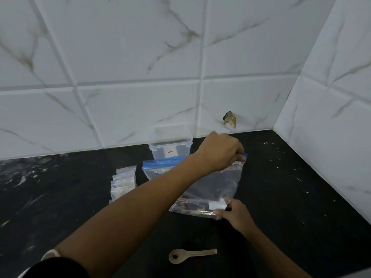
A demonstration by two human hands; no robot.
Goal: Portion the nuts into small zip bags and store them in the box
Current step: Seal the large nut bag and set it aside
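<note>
The bench [291, 197] is black with pale flecks and runs back to a white marble-look tiled wall, meeting a second wall at its far right corner. Against the back edge stands a clear plastic box [170, 144]. Just in front of it lies a large zip bag [210, 185] with a blue closure strip. To its left small zip bags [122, 182] lie overlapping in a row. Near the front edge lies a beige spoon [190, 255], apart from the bags.
</note>
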